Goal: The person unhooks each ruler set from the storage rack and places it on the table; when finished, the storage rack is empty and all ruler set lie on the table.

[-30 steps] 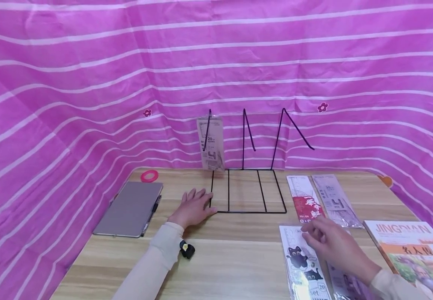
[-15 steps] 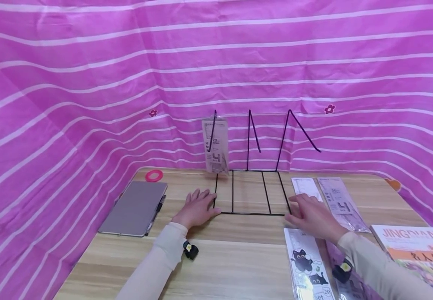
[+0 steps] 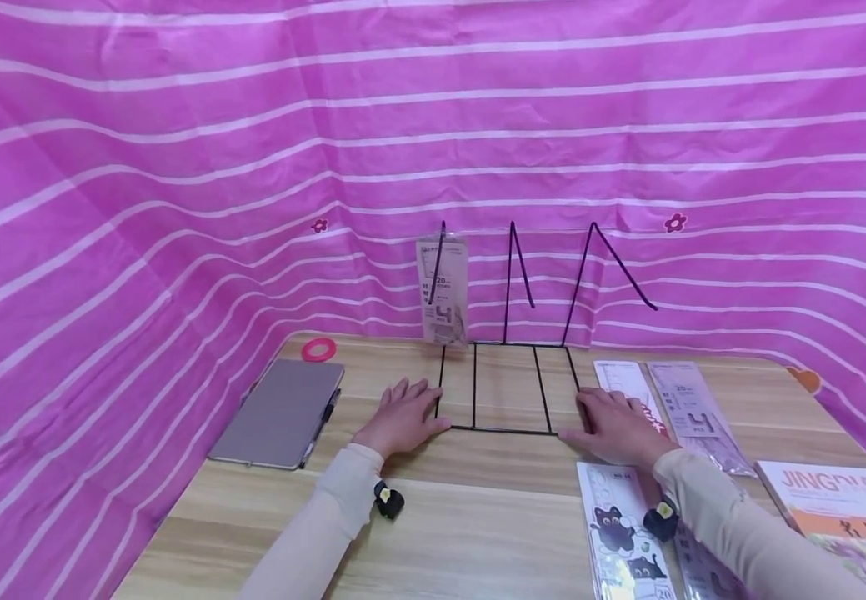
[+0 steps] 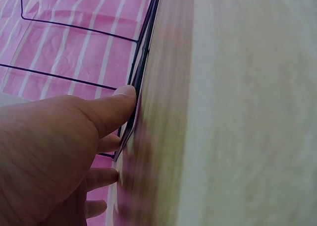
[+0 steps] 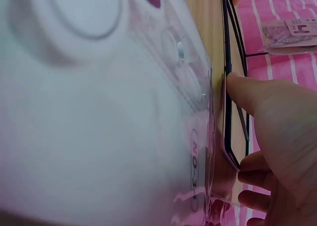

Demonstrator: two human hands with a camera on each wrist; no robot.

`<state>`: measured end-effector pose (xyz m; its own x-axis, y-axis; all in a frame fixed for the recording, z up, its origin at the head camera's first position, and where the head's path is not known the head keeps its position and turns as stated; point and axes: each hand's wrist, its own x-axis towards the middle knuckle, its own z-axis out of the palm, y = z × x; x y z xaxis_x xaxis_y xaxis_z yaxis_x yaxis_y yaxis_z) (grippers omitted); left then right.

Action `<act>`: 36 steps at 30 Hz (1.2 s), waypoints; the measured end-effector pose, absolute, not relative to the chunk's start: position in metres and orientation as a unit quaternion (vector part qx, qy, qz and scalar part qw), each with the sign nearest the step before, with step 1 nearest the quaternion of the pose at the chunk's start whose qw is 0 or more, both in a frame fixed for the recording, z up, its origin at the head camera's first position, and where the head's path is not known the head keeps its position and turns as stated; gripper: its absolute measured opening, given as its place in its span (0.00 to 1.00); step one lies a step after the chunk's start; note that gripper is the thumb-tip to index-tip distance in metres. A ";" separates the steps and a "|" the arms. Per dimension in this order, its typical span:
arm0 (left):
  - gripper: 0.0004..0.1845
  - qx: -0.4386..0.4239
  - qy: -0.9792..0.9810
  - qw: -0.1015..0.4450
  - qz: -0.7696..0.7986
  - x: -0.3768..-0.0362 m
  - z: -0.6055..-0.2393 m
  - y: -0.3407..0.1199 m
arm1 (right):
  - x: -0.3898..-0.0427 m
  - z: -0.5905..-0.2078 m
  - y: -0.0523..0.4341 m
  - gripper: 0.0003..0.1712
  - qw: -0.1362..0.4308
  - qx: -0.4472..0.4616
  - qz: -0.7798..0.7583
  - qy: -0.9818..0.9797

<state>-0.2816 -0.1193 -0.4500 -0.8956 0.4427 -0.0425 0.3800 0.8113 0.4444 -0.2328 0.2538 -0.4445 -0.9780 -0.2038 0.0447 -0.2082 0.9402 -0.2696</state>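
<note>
Head: left hand (image 3: pixel 402 417) and right hand (image 3: pixel 618 427), fingers spread, touch the rack (image 3: pixel 503 430) between them; beyond the left fingers hangs 1 packet (image 3: pixel 449 292); 2 hooks (image 3: pixel 522 265) bare; around the right fingers, 4 flat packets (image 3: pixel 691 408) seemingly left; left wrist: thumb against rack; right wrist: likewise.

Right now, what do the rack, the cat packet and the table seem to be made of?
Rack: probably metal wire, coated black; its bars are thin and evenly dark.
Cat packet: likely clear, glossy plastic film outside, given its transparent edge and highlights.
Table: smooth wood or laminate; the pale grain fits either.
</note>
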 end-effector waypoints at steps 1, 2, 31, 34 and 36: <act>0.37 0.217 0.949 0.071 0.218 -0.282 -0.450 -0.119 | -0.233 -0.446 0.255 0.54 0.009 0.103 0.138 -0.985; 0.37 0.217 0.949 0.071 0.218 -0.282 -0.449 -0.119 | -0.234 -0.447 0.256 0.54 0.011 0.100 0.139 -0.985; 0.19 0.147 0.865 -0.040 0.479 -0.340 -0.405 -0.126 | -0.232 -0.445 0.258 0.52 0.014 0.110 0.124 -0.986; 0.16 0.140 0.841 -0.064 0.519 -0.353 -0.397 -0.119 | -0.233 -0.447 0.258 0.52 0.016 0.108 0.122 -0.986; 0.16 0.138 0.831 -0.074 0.534 -0.360 -0.394 -0.115 | -0.233 -0.448 0.258 0.51 0.024 0.113 0.120 -0.986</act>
